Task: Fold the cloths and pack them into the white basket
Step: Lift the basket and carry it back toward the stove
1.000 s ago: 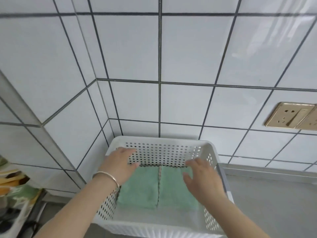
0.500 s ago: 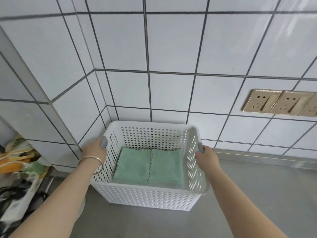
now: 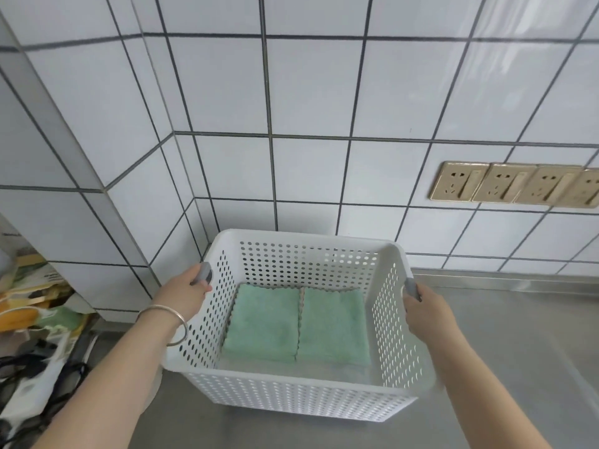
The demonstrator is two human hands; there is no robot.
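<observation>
Head view. A person is gripping the white basket (image 3: 291, 396) by its two grey handles: the left hand (image 3: 181, 298) is curling round the left handle (image 3: 204, 274), and the right hand (image 3: 424, 311) is closing round the right handle (image 3: 411, 288). The basket is sitting on, or just above, the steel tabletop (image 3: 518, 351) near the corner of the tiled wall (image 3: 308, 92); which of the two cannot be told. Two folded green cloths (image 3: 264, 322) are lying flat and side by side on the basket floor, their inner edges touching, towards the far wall of the basket.

Handling, as a judgement: the cloths are looking soft and light, so the load is likely small and the plastic shell is carrying most of the weight. The perforated walls are thin and may be flexing if squeezed, whereas the handles at mid-rim are giving a balanced, two-sided hold that is keeping the floor level. Tilting is the main risk, since loose folded cloths could be sliding or opening out. The packing is appearing complete, with no further cloths in view.

A row of sockets (image 3: 515, 186) is lining the wall at right; clutter (image 3: 35, 319) is lying at left.
</observation>
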